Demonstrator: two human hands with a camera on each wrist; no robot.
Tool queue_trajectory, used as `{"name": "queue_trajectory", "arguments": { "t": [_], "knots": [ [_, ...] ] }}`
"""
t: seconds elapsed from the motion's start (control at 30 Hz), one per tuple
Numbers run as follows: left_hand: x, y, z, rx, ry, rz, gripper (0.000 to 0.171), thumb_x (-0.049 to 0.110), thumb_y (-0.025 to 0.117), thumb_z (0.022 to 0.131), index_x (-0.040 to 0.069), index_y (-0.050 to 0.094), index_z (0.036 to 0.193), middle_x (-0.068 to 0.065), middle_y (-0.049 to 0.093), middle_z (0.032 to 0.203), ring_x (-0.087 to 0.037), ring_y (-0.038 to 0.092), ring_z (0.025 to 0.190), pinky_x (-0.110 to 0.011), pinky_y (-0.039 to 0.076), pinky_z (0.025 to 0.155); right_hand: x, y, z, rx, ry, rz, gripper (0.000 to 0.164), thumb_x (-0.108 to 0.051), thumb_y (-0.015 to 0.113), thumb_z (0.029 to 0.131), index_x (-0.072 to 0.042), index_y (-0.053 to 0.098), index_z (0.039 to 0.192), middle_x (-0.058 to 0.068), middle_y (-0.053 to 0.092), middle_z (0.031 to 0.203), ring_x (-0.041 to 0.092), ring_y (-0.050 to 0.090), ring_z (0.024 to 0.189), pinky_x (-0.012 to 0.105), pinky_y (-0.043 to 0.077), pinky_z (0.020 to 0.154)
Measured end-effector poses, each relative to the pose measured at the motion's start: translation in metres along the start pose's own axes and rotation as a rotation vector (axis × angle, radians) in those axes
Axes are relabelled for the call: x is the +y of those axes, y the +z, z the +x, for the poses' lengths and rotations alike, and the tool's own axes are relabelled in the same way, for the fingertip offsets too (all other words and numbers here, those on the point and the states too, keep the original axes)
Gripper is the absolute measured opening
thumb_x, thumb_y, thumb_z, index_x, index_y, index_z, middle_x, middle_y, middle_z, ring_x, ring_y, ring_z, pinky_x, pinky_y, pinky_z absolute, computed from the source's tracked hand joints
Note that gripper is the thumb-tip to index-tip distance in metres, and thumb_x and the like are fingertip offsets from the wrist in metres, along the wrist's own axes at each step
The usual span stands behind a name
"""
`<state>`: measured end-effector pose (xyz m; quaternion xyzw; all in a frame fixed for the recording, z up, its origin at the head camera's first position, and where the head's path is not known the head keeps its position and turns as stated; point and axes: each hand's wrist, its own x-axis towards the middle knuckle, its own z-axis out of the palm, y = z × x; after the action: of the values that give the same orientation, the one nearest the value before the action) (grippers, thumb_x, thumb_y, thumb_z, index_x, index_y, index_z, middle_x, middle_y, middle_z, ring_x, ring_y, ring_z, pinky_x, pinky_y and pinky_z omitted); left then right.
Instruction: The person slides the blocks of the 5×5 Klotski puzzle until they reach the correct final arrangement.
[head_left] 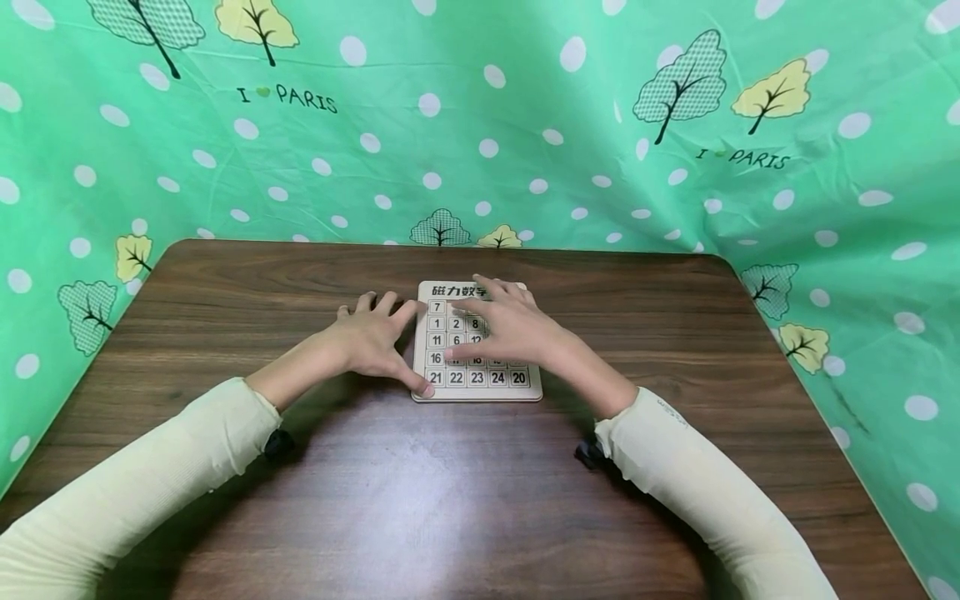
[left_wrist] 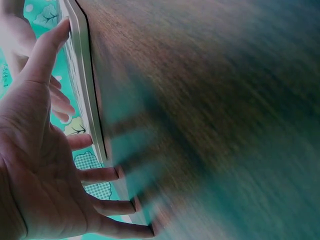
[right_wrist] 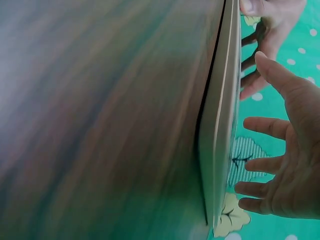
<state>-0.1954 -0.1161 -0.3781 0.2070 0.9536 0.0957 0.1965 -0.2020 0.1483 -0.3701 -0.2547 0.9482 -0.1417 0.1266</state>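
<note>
A flat number sliding puzzle (head_left: 477, 392) lies on the table, with square numbered tiles in rows and dark characters along its top. The bottom row reads 21, 22, 23, 24, 20. Beside its left edge, my left hand (head_left: 369, 340) spreads its fingers, the thumb on the lower left corner and the index fingertip near the upper left edge. In the left wrist view the other fingertips (left_wrist: 119, 172) rest on the tabletop. Over the puzzle's face my right hand (head_left: 517, 327) is spread and covers much of the right-hand tiles. The right wrist view shows its fingers (right_wrist: 265, 165) apart, holding nothing.
The dark wood-grain table (head_left: 390, 500) reaches out on all sides of the puzzle. Behind and beside it hangs a green cloth (head_left: 480, 108) with white dots and printed trees. Pale sleeves cover both forearms, with a small black object (head_left: 279, 445) under the left wrist.
</note>
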Motion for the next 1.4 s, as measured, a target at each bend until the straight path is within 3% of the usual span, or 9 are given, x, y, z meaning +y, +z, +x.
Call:
{"name": "queue_trajectory", "arguments": {
  "t": [0.3, 0.73, 1.17, 1.4],
  "knots": [
    [0.001, 0.002, 0.003, -0.018, 0.018, 0.002, 0.138, 0.091, 0.087, 0.069, 0.026, 0.030, 0.176, -0.023, 0.038, 0.174, -0.069, 0.022, 0.165, -0.092, 0.028, 0.122, -0.014, 0.004, 0.000, -0.019, -0.003, -0.001, 0.084, -0.078, 0.077, 0.093, -0.027, 0.066, 0.159, 0.019, 0.020, 0.190, 0.053, 0.025, 0.172, 0.076, 0.019, 0.138],
    [0.003, 0.000, 0.005, -0.031, 0.019, -0.011, 0.137, 0.091, 0.088, 0.068, 0.026, 0.031, 0.174, -0.022, 0.037, 0.173, -0.069, 0.022, 0.165, -0.093, 0.028, 0.121, -0.011, 0.004, -0.004, -0.011, 0.004, -0.014, 0.083, -0.076, 0.078, 0.093, -0.026, 0.067, 0.158, 0.022, 0.020, 0.189, 0.055, 0.026, 0.171, 0.078, 0.022, 0.136],
    [0.002, 0.001, 0.003, -0.042, 0.010, -0.010, 0.139, 0.092, 0.086, 0.069, 0.027, 0.027, 0.177, -0.023, 0.033, 0.177, -0.068, 0.017, 0.167, -0.093, 0.024, 0.124, -0.001, 0.003, 0.002, -0.020, 0.057, -0.023, 0.092, -0.080, 0.074, 0.094, -0.032, 0.053, 0.170, 0.021, 0.018, 0.190, 0.058, 0.019, 0.172, 0.081, 0.014, 0.136],
    [-0.001, 0.001, 0.001, -0.036, -0.004, -0.022, 0.140, 0.092, 0.088, 0.068, 0.028, 0.027, 0.177, -0.022, 0.033, 0.176, -0.067, 0.015, 0.168, -0.092, 0.022, 0.126, -0.004, -0.008, -0.022, 0.004, 0.061, -0.031, 0.080, -0.077, 0.079, 0.092, -0.025, 0.071, 0.153, 0.020, 0.016, 0.190, 0.055, 0.019, 0.173, 0.077, 0.018, 0.137]
  ]
}}
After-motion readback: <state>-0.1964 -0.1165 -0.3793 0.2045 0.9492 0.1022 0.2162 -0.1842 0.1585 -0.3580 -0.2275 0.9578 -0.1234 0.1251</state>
